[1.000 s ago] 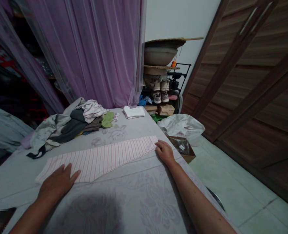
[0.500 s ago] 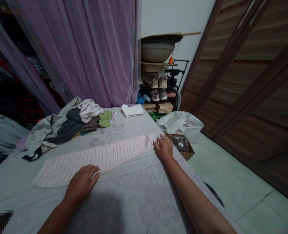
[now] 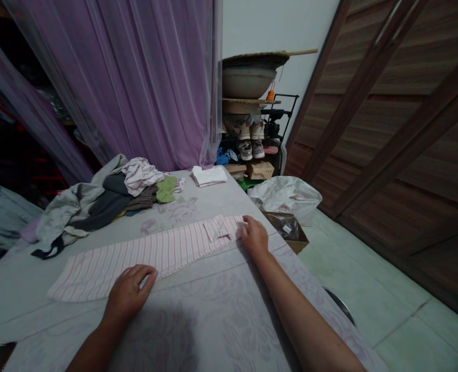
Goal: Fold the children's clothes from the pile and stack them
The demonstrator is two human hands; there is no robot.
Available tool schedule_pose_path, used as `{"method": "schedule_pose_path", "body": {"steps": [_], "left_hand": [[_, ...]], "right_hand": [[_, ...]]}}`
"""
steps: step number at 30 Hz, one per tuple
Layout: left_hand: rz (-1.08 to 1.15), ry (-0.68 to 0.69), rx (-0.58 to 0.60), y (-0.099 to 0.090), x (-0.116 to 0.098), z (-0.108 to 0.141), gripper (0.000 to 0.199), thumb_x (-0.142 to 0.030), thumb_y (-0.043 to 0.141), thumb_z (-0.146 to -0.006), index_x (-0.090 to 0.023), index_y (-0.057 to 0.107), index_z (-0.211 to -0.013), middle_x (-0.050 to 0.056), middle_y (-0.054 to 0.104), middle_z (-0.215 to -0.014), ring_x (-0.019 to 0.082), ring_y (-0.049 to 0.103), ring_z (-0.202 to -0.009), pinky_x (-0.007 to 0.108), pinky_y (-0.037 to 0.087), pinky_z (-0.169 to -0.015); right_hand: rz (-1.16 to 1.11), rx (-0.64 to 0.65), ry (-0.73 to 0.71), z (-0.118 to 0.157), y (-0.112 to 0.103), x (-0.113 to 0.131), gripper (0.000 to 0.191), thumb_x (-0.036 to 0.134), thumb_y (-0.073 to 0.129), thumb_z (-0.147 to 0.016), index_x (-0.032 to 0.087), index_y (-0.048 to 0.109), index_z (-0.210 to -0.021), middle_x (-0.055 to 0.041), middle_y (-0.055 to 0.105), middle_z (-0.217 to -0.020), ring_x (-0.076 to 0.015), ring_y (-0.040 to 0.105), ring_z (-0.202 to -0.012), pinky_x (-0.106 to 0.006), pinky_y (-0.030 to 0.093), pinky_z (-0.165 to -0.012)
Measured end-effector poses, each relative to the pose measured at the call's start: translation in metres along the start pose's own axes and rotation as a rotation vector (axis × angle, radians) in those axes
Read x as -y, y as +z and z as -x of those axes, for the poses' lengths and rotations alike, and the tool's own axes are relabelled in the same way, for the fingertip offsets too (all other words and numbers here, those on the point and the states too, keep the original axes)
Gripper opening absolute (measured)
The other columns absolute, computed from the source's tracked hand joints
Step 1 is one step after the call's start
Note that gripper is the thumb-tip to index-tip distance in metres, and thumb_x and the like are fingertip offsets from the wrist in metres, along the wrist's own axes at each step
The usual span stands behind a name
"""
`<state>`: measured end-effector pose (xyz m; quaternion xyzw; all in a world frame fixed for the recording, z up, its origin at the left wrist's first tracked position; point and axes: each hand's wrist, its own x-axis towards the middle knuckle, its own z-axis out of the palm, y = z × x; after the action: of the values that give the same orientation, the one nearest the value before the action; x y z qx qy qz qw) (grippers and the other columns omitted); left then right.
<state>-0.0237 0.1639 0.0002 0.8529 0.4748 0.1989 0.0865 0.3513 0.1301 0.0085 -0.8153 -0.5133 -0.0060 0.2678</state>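
Note:
A long strip of folded white cloth with pink stripes [image 3: 147, 253], perhaps trousers, lies across the bed. Its far right end is turned back over itself, making a short doubled flap [image 3: 218, 228]. My right hand [image 3: 255, 235] is at that end, fingers bent around the folded edge. Toward the wider left part, my left hand [image 3: 130, 289] rests on the near edge of the cloth, fingers extended and thumb apart. The fingertips of my right hand are partly hidden.
A heap of crumpled clothes [image 3: 108, 199] lies at the back left of the bed [image 3: 244, 305]. A folded white cloth [image 3: 209, 176] is near the far edge. Beside the bed stand a cardboard box [image 3: 302, 240] and a white plastic bag [image 3: 291, 194]. A wooden wardrobe [image 3: 387, 129] is on the right.
My right hand has turned the cloth's right end back toward the left, forming a flap, and has shifted slightly left. My left hand stays at the near edge, its thumb more spread.

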Motion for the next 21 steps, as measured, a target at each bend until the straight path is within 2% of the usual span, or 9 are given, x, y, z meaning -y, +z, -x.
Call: {"method": "schedule_pose_path", "body": {"steps": [2,4,6,8,10,13,16,21], "left_hand": [[-0.009,0.025,0.006,0.0,0.002,0.001,0.033,-0.046,0.044,-0.088,-0.024,0.068,-0.083,0.002,0.072,-0.086,0.022,0.065,-0.085,0.036,0.051,-0.079],[-0.009,0.054,0.02,0.001,0.008,0.004,0.032,-0.049,0.048,-0.087,-0.025,0.069,-0.088,0.002,0.072,-0.091,0.022,0.066,-0.089,0.036,0.052,-0.08],[0.002,0.078,0.03,0.002,0.016,0.008,0.032,-0.053,0.054,-0.083,-0.026,0.07,-0.092,0.002,0.073,-0.096,0.023,0.066,-0.093,0.036,0.052,-0.083],[0.021,0.082,0.024,0.005,0.025,0.013,0.033,-0.055,0.057,-0.081,-0.026,0.069,-0.091,0.003,0.073,-0.099,0.024,0.066,-0.097,0.036,0.053,-0.085],[0.04,0.068,-0.002,0.007,0.033,0.018,0.033,-0.055,0.056,-0.081,-0.025,0.069,-0.088,0.003,0.073,-0.1,0.024,0.066,-0.099,0.037,0.054,-0.086],[0.054,0.063,-0.042,0.011,0.039,0.023,0.033,-0.056,0.054,-0.083,-0.025,0.067,-0.085,0.004,0.073,-0.101,0.024,0.065,-0.099,0.039,0.054,-0.087],[0.062,0.085,-0.042,0.011,0.041,0.024,0.034,-0.055,0.052,-0.085,-0.025,0.065,-0.078,0.004,0.073,-0.099,0.024,0.065,-0.098,0.039,0.054,-0.087],[0.055,0.101,-0.032,0.011,0.042,0.023,0.034,-0.054,0.051,-0.085,-0.025,0.062,-0.073,0.004,0.072,-0.099,0.023,0.065,-0.098,0.038,0.054,-0.085]], "right_hand": [[0.098,0.051,0.127,-0.011,-0.006,-0.011,0.034,0.031,0.045,-0.093,0.018,0.065,-0.117,-0.0115,0.069,-0.111,-0.0227,0.061,-0.104,-0.031,0.042,-0.086],[0.158,0.149,0.188,-0.023,-0.01,-0.015,0.038,0.042,0.043,-0.094,0.018,0.069,-0.107,-0.0127,0.07,-0.108,-0.0242,0.062,-0.103,-0.032,0.043,-0.082],[0.191,0.234,0.218,-0.031,-0.01,-0.01,0.044,0.053,0.044,-0.091,0.018,0.07,-0.101,-0.0139,0.07,-0.107,-0.0259,0.064,-0.101,-0.033,0.043,-0.079],[0.214,0.276,0.212,-0.035,-0.007,-0.001,0.044,0.055,0.049,-0.088,0.018,0.068,-0.102,-0.0144,0.071,-0.107,-0.0264,0.064,-0.101,-0.032,0.043,-0.079],[0.22,0.268,0.159,-0.035,-0.004,0.007,0.037,0.049,0.051,-0.09,0.019,0.067,-0.105,-0.013,0.071,-0.108,-0.0244,0.065,-0.101,-0.03,0.043,-0.078],[0.217,0.184,0.102,-0.035,-0.004,0.005,0.034,0.046,0.045,-0.094,0.022,0.062,-0.111,-0.011,0.072,-0.101,-0.0224,0.067,-0.095,-0.029,0.042,-0.075],[0.253,0.131,0.169,-0.037,-0.01,-0.011,0.037,0.048,0.044,-0.095,0.021,0.061,-0.114,-0.0118,0.072,-0.096,-0.0236,0.068,-0.09,-0.03,0.043,-0.072],[0.297,0.165,0.205,-0.037,-0.011,-0.034,0.036,0.046,0.042,-0.096,0.021,0.063,-0.111,-0.0112,0.072,-0.095,-0.023,0.067,-0.089,-0.031,0.044,-0.076]]}}
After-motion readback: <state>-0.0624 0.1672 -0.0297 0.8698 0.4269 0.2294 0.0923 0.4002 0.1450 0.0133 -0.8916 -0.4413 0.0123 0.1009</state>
